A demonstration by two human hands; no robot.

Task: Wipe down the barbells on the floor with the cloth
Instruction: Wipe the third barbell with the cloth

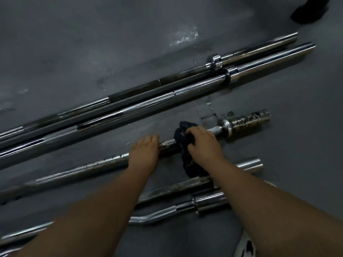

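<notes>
Several steel barbells lie side by side on the dark grey floor. The middle one is a worn, rust-spotted barbell with a pitted sleeve at its right end. My right hand grips a dark cloth that is wrapped around this bar's shaft, and the cloth's tail hangs down toward me. To the left of the cloth, my left hand lies over the same shaft with its fingers curled over the bar.
Two long barbells lie beyond the worn one, their collars at upper right. A rusty bar and a curved chrome bar lie nearer me. A dark shoe stands at top right.
</notes>
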